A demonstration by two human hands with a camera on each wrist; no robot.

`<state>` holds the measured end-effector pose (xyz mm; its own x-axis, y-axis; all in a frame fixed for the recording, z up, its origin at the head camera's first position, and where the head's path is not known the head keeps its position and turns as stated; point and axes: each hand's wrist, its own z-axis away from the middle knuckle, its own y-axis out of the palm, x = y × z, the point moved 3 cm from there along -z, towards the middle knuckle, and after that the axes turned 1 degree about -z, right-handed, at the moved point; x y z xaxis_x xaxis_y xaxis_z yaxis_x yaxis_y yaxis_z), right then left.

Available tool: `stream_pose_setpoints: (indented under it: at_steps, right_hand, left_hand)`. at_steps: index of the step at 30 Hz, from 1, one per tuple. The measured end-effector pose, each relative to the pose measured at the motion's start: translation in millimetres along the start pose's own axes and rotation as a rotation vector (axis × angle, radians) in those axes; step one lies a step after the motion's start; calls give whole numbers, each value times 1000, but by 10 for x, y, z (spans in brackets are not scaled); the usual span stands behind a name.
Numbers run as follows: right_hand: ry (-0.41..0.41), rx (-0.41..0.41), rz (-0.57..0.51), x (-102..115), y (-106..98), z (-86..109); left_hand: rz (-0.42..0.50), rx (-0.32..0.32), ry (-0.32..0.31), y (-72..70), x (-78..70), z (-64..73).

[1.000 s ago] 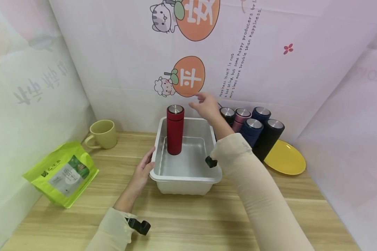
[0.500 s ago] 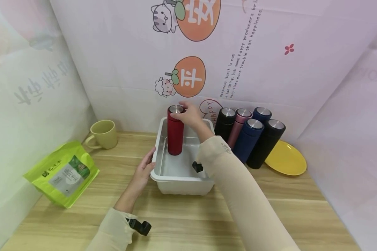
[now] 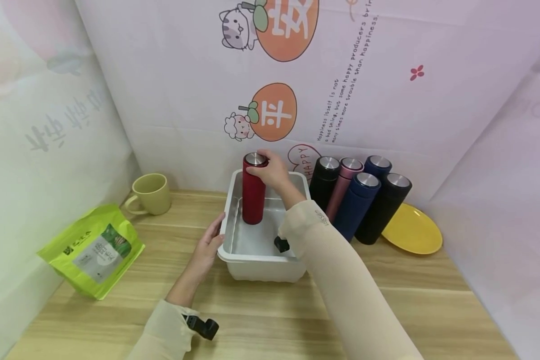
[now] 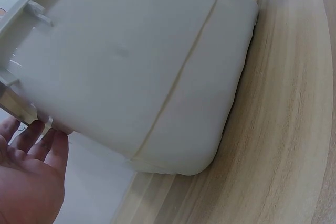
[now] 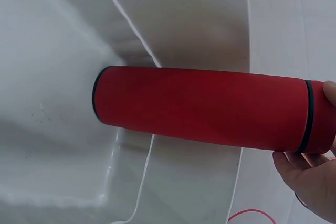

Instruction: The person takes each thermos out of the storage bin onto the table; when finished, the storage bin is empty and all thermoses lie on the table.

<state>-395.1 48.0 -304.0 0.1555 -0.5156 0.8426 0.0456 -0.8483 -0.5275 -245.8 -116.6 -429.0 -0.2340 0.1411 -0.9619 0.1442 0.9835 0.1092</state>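
Observation:
A tall red thermos (image 3: pixel 254 200) with a silver-topped lid stands upright near the back left inside a light grey plastic bin (image 3: pixel 265 270). My right hand (image 3: pixel 275 172) grips it around the lid from the right, thumb in front and fingers behind. In the right wrist view the thermos body (image 5: pixel 205 108) reaches down to the bin's floor, with the hand (image 5: pixel 315 182) around its cap end. My left hand (image 3: pixel 209 242) lies against the bin's left side at the rim. In the left wrist view that hand's fingers (image 4: pixel 55 150) touch the outer wall just below the rim.
Right of the bin stand several more thermoses: black (image 3: pixel 325 180), pink (image 3: pixel 341 187), blue (image 3: pixel 357 202) and another black one (image 3: pixel 382 210). A yellow plate (image 3: pixel 414 230) lies beyond them. At left are a yellow mug (image 3: pixel 152 194) and a green pouch (image 3: pixel 92 250). A printed cloth wall (image 3: pixel 184 100) backs the table.
My right hand has moved left and down from above the bin's back edge and taken hold of the red thermos's lid. The left hand and the bin have stayed in place.

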Motion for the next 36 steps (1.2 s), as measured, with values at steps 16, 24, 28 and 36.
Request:
stream_pose_setpoints:
  at_steps: [16, 24, 28, 36]
  right_hand:
    - [-2, -67, -110, 413, -333, 159]
    - [-63, -96, -221, 696, -791, 313]
    - [-72, -140, -278, 803, -1064, 461]
    - [-129, -161, -342, 905, -1519, 768]
  left_hand:
    - [-4, 16, 6, -23, 15, -11]
    - [-11, 13, 1, -22, -4, -28]
    - [-9, 14, 2, -22, -22, -37]
    - [-9, 12, -4, -28, -19, -30]
